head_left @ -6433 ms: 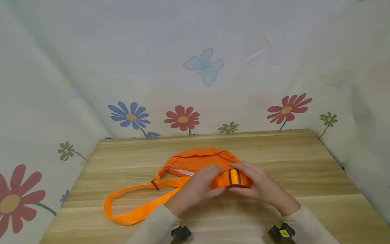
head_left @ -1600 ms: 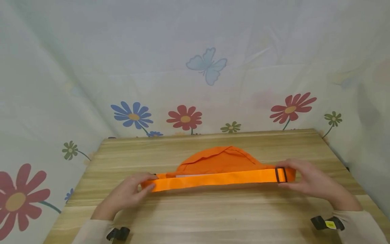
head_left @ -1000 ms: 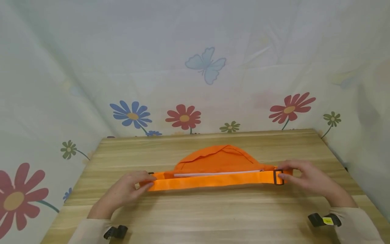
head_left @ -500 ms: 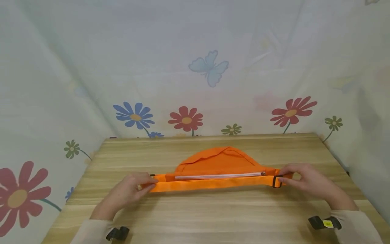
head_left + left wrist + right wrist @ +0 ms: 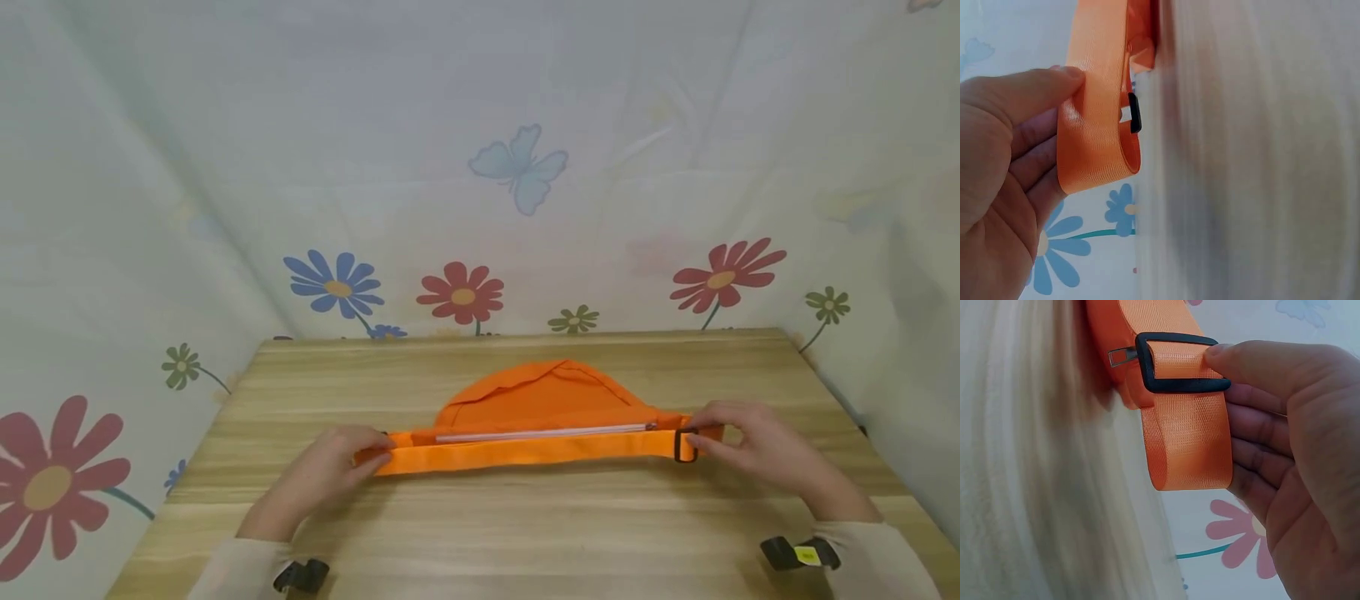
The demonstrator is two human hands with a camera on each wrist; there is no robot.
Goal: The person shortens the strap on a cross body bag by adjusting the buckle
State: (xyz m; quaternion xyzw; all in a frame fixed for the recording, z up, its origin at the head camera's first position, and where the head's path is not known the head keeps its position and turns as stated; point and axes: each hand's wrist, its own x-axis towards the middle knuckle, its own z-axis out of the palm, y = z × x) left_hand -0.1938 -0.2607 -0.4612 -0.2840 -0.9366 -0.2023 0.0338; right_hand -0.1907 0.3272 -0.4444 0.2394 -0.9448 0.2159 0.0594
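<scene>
An orange waist bag lies on the table, its rounded side away from me and its white zipper along the near edge. The bag's orange strap runs straight in front of the zipper, looped back at both ends. My left hand pinches the left loop between thumb and fingers; a small black ring shows beside it in the left wrist view. My right hand pinches the right loop, its thumb at the black slider buckle. A metal zipper pull sits just behind that buckle.
The wood-grain table spreads around the bag. A pale cloth backdrop with printed flowers and a butterfly rises behind it and along both sides. Black straps with small mounts circle both wrists.
Earlier the strap lay slack in a loop on the left with both hands together near the buckle. The hands have since moved apart, and the strap stretches straight; lately it has dropped slightly, baring the zipper.
</scene>
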